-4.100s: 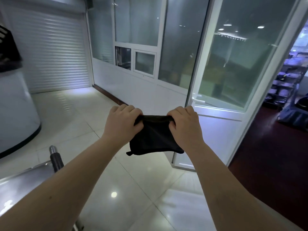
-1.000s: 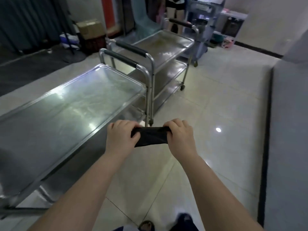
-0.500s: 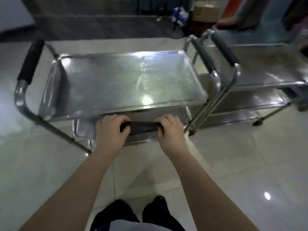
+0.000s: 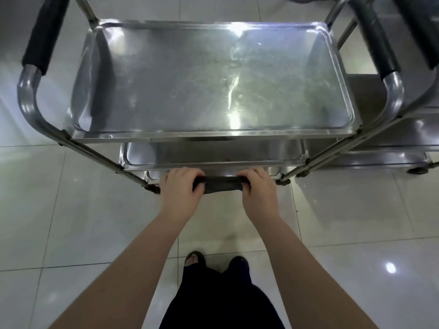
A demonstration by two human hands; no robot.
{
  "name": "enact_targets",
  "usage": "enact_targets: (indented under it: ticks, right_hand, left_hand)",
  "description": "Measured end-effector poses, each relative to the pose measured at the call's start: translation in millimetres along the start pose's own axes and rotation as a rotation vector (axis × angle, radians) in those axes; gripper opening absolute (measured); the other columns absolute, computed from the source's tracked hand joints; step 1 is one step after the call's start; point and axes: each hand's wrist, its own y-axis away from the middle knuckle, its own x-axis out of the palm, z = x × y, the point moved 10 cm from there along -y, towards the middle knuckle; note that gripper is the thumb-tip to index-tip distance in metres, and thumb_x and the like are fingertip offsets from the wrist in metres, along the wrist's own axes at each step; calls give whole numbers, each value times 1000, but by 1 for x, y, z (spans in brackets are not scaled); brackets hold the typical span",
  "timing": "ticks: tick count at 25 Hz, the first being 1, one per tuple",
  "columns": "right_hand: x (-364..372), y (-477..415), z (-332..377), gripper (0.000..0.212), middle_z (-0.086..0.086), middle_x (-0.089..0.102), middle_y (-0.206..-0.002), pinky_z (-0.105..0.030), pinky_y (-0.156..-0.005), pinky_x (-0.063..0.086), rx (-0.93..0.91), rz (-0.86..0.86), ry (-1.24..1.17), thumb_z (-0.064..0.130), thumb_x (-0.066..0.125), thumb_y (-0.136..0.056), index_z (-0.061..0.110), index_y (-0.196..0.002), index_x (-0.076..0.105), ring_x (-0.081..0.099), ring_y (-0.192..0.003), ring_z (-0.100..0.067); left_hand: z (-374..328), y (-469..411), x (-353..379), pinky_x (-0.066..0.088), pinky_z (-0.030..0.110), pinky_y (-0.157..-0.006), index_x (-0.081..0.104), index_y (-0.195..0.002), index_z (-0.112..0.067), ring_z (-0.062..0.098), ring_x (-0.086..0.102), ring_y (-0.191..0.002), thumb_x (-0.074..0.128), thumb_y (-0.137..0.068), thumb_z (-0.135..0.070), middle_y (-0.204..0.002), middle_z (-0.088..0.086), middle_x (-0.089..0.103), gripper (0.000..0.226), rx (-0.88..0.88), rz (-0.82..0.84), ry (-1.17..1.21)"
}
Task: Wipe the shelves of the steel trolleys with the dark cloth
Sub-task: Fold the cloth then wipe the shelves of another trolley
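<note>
A person stands over a steel trolley (image 4: 71, 136), both fists closed on a dark cloth (image 4: 219, 184) bunched taut between the left hand (image 4: 181, 188) and the right hand (image 4: 257, 189), just short of the top shelf (image 4: 190, 74). Wiping looks not yet begun; next, the cloth must be lifted onto that smeared surface.

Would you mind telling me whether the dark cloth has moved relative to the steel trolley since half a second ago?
No: the dark cloth remains stretched between both hands at the steel trolley's near edge.
</note>
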Motion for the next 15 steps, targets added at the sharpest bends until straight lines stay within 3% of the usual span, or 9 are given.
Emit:
enact_targets:
  ticks: [7, 15]
  right_hand:
    - [89, -46, -94, 28, -8, 61, -102, -49, -81, 47, 5, -8, -60, -9, 56, -83, 7, -102, 69, 58, -89, -30]
    - [178, -130, -192, 30, -18, 63, -101, -42, -79, 49, -170, -136, -35, -11, 56, -83, 4, -104, 70, 60, -89, -39]
  left_hand:
    - [32, -58, 123, 40, 43, -87, 71, -99, -22, 27, 56, -98, 68, -81, -19, -96, -2, 68, 19, 25, 8, 18]
    - [74, -153, 261, 41, 44, -88, 72, -101, -14, 34, 55, -102, 56, -80, -32, -99, 10, 69, 32, 86, -111, 86]
